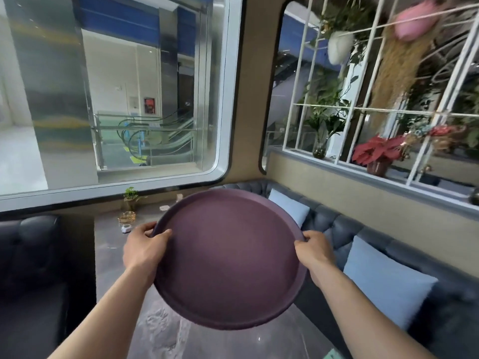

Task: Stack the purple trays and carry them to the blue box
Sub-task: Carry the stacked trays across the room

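I see the purple tray held up above the marble table, tilted toward me. My left hand clamps its rim at nine o'clock, my right hand at three o'clock, thumbs on top.

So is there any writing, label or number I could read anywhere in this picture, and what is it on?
None can be read.
Red poster on the far wall beyond the window: too small and blurred.
White notice beside it: blurred.
Purple tray: bears no text.
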Action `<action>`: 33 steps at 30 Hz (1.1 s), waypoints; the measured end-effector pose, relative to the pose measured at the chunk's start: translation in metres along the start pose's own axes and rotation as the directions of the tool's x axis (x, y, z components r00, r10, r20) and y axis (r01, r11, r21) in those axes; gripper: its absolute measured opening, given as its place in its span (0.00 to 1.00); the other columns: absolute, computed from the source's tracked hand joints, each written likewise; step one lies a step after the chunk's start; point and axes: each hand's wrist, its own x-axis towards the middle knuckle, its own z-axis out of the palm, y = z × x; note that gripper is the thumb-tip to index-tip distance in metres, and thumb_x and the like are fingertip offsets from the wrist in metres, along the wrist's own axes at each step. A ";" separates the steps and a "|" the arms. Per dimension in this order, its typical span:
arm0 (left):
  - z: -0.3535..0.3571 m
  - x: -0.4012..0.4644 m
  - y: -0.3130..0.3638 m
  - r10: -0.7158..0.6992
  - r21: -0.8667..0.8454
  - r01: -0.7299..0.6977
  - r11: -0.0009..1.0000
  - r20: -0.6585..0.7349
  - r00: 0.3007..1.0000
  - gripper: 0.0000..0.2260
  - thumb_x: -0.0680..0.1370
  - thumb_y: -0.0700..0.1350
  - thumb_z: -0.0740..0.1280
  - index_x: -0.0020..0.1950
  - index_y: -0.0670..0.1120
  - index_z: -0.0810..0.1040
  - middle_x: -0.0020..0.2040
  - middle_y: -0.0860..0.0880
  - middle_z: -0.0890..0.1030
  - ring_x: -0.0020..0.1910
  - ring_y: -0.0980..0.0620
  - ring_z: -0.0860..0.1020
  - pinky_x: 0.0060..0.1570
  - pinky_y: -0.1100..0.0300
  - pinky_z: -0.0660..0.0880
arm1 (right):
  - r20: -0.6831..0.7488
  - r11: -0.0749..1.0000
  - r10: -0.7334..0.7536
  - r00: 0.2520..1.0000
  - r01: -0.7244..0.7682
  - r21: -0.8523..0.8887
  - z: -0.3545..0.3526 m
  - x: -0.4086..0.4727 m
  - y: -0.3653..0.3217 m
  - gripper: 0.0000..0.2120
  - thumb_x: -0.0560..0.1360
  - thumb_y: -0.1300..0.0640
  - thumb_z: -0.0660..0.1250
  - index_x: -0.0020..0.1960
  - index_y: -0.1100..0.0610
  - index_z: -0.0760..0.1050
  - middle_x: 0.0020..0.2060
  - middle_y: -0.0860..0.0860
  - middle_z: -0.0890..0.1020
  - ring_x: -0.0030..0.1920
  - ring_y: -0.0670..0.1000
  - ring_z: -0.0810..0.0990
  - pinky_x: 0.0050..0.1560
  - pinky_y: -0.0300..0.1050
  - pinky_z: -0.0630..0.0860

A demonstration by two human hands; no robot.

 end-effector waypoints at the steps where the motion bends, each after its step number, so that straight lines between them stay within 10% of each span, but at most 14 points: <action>1: 0.003 -0.005 0.000 0.007 0.014 -0.007 1.000 0.020 1.000 0.19 0.66 0.51 0.73 0.57 0.54 0.82 0.51 0.52 0.86 0.51 0.44 0.83 0.58 0.44 0.79 | -0.013 1.000 0.014 1.000 -0.014 -0.003 -0.009 -0.005 0.005 0.08 0.73 0.62 0.62 0.37 0.57 0.77 0.33 0.53 0.81 0.36 0.57 0.79 0.31 0.42 0.69; 14: 0.121 -0.106 0.031 0.123 0.047 -0.148 0.988 0.345 0.931 0.18 0.71 0.42 0.74 0.60 0.51 0.82 0.50 0.50 0.84 0.51 0.43 0.82 0.55 0.49 0.78 | -0.291 0.963 0.269 0.918 -0.264 0.056 -0.162 -0.047 0.103 0.12 0.70 0.62 0.61 0.46 0.57 0.82 0.42 0.55 0.85 0.44 0.58 0.83 0.43 0.46 0.77; 33: 0.296 -0.489 0.068 0.237 -0.068 -0.312 0.948 0.806 0.543 0.16 0.71 0.41 0.74 0.59 0.44 0.83 0.56 0.42 0.86 0.57 0.39 0.82 0.58 0.51 0.75 | -0.705 0.836 0.459 0.540 -0.532 0.137 -0.498 -0.226 0.313 0.11 0.69 0.61 0.65 0.44 0.52 0.84 0.43 0.56 0.85 0.54 0.62 0.82 0.53 0.47 0.78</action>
